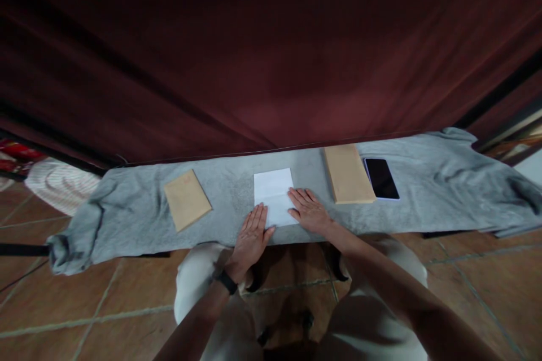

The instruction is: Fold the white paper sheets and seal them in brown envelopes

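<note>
A folded white sheet of paper (274, 192) lies in the middle of a narrow bench covered with a grey cloth (135, 220). My left hand (251, 236) rests flat, fingers stretched out, on the cloth at the paper's lower left corner. My right hand (309, 210) lies flat with spread fingers on the paper's right edge. Neither hand grips anything. A black band sits on my left wrist.
A small tan envelope (187, 199) lies to the left of the paper. A larger tan envelope (348, 174) lies to the right, with a black phone (381, 178) beside it. A dark red curtain (271, 56) hangs behind the bench. Tiled floor is below.
</note>
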`<action>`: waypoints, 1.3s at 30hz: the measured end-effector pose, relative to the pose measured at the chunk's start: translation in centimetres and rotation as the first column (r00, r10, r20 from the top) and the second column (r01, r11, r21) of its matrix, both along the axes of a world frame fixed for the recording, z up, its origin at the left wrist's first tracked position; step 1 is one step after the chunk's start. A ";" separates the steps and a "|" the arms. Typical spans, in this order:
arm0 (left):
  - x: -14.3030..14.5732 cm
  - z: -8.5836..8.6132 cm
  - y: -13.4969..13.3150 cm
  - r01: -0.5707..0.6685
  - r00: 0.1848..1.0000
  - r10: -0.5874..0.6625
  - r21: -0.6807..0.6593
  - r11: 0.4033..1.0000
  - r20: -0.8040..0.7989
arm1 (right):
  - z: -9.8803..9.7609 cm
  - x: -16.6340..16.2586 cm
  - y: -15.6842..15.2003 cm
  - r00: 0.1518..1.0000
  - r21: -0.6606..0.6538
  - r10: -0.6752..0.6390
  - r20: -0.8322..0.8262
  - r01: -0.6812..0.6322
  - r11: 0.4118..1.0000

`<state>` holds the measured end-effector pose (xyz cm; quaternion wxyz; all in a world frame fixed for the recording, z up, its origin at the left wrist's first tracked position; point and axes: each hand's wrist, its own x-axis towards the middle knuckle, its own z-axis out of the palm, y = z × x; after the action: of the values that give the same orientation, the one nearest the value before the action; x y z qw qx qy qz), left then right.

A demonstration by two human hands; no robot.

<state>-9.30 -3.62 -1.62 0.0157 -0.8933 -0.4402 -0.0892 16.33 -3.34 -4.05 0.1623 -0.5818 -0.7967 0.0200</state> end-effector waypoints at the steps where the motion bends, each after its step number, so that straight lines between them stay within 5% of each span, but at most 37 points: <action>1: -0.1 0.0 0.0 -0.003 1.000 0.003 -0.006 1.000 -0.006 | 0.0 0.2 -0.1 1.000 -0.004 -0.015 -0.002 0.015 1.000; 5: 0.1 0.1 -0.1 -0.020 1.000 0.020 -0.024 1.000 -0.012 | 0.3 0.8 -0.8 0.998 -0.012 -0.067 -0.021 0.067 0.998; 14: 0.8 0.9 -0.4 -0.085 0.996 0.087 -0.076 0.993 0.017 | 0.1 -0.2 -3.0 0.990 0.006 0.123 -0.062 -0.122 0.992; 17: 3.3 1.4 0.0 -0.105 0.989 0.113 -0.095 0.990 0.091 | -0.2 -0.4 -3.1 0.989 0.028 0.129 -0.066 -0.128 0.991; 22: 9.3 1.7 1.9 0.119 0.987 -0.095 -0.183 0.976 0.133 | -0.3 -0.5 -2.9 0.989 0.035 0.121 -0.085 -0.119 0.992; 25: 10.4 0.9 2.8 0.078 0.992 -0.056 -0.199 0.977 0.114 | -0.3 -0.5 -2.8 0.986 0.044 0.137 -0.097 -0.133 0.990; 39: 1.6 -0.1 0.8 -0.173 0.985 0.173 -0.035 0.984 0.022 | 0.3 0.1 -4.7 0.983 -0.019 0.169 -0.066 -0.171 0.985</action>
<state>-7.68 -2.80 -1.73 0.0034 -0.8507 -0.5176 -0.0913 16.42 -8.04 -3.73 0.1782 -0.5128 -0.8375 0.0622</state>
